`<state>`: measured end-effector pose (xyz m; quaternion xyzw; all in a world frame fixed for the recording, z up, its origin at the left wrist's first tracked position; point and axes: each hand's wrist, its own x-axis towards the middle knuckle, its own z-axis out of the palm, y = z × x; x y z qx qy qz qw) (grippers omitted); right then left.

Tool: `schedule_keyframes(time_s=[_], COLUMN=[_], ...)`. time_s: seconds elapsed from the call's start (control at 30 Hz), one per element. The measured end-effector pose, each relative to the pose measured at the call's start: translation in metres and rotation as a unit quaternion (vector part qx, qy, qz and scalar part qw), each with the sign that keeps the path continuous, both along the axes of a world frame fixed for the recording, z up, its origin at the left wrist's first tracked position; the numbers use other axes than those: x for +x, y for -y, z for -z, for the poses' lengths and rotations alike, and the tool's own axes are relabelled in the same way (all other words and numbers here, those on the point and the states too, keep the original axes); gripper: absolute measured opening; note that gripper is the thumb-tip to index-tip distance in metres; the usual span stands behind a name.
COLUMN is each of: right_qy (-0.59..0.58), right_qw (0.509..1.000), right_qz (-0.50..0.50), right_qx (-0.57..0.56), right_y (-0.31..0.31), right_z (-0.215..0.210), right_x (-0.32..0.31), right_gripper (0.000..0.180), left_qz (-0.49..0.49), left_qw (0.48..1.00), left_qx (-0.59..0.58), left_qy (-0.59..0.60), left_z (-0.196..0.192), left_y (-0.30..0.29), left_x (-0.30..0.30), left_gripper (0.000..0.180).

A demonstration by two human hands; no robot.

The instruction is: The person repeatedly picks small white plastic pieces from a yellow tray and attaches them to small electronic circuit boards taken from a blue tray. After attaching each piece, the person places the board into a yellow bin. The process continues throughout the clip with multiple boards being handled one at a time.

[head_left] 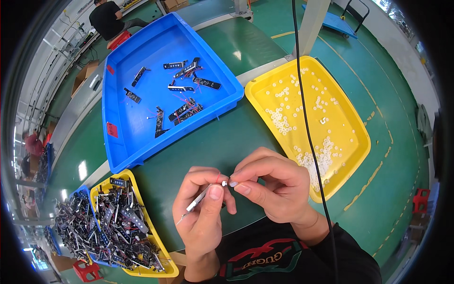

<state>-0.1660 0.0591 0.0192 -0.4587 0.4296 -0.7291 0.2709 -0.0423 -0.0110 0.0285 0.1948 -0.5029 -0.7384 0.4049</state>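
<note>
My left hand (201, 208) grips a thin strip part (197, 200) with a red wire at its tip, held between thumb and fingers. My right hand (272, 182) pinches a tiny white cap (224, 182) right at the tip of that strip, so both hands meet over the green table (208, 142). A yellow tray (352, 120) on the right holds several small white caps. At the lower left, a yellow bin (153, 232) is heaped with dark strip parts. The blue tray (132, 71) ahead carries several strip parts with red wires.
A black cable (307, 123) hangs down across the yellow tray and my right arm. More blue bins of dark parts (71, 222) sit at the far left. A person in black (108, 19) sits at the top left. A blue cart (338, 23) stands on the floor beyond.
</note>
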Motion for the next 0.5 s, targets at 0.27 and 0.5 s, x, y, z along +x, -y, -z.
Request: schedule_keyframes(time_s=[0.27,0.5], right_qy=[0.044,0.033], right_qw=[0.999,0.999], right_qz=[-0.012,0.002], right_qx=[-0.001,0.026], right_y=[0.0,-0.001], right_z=[0.005,0.005], right_x=[0.004,0.008], right_gripper=[0.014,0.015], left_qz=[-0.141,-0.222], left_qw=[0.96,0.918], left_qx=[-0.227,-0.322], left_qy=[0.088,0.063], left_z=[0.009,0.011], left_y=[-0.003,-0.003], left_x=[-0.001,-0.006], left_gripper=[0.02,0.03])
